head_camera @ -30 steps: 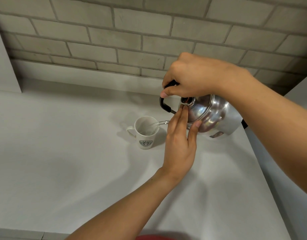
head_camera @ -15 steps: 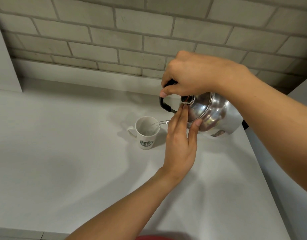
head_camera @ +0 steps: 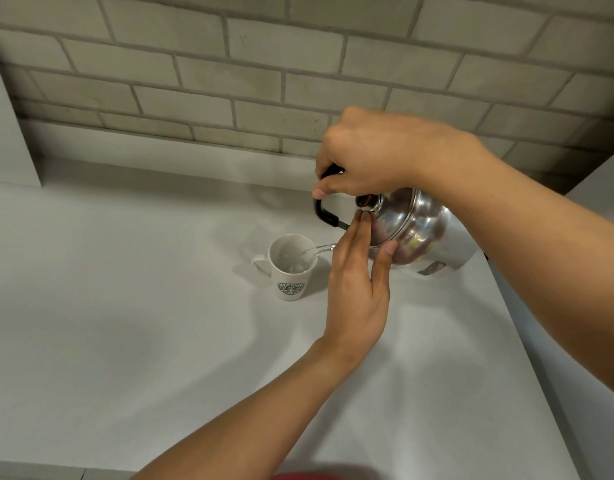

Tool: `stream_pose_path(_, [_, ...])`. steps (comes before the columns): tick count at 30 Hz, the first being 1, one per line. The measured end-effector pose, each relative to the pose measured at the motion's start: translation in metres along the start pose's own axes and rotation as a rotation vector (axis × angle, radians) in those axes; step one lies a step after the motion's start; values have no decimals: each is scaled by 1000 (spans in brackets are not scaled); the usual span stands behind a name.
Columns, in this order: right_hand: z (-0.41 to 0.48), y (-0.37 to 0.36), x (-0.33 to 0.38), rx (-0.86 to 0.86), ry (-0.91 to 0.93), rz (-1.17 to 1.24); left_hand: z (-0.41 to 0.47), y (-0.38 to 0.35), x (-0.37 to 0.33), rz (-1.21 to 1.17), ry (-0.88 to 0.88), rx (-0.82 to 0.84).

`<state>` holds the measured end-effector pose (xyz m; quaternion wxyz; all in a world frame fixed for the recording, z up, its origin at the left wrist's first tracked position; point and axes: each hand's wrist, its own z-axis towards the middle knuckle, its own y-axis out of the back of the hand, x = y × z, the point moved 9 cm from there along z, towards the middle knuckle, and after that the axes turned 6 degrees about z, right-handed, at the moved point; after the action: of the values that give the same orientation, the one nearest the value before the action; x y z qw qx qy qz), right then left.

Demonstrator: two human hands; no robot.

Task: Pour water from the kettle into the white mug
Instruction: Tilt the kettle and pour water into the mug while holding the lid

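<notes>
A shiny steel kettle (head_camera: 419, 233) is tilted to the left above the counter, its spout over the white mug (head_camera: 291, 268). My right hand (head_camera: 371, 157) is closed around the kettle's black handle from above. My left hand (head_camera: 361, 282) rests flat against the kettle's lid, fingers pressed on it near the knob. A clear stream of water runs from the spout into the mug. The mug stands upright on the counter with a green logo facing me and its handle to the left.
The white counter (head_camera: 142, 323) ends at a grey brick wall (head_camera: 229, 81) behind. A white panel (head_camera: 7, 133) stands at the far left. The counter's right edge runs diagonally below my right forearm.
The kettle has stayed tilted over the mug with water flowing. Both hands hold nearly the same places; the kettle has shifted very slightly.
</notes>
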<state>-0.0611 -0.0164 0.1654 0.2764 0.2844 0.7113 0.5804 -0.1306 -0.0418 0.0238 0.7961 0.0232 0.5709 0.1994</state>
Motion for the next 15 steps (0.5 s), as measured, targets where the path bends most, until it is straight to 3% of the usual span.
stream_pose_path(15, [4, -1, 6, 21, -5, 7, -1, 2, 4, -27, 28, -12])
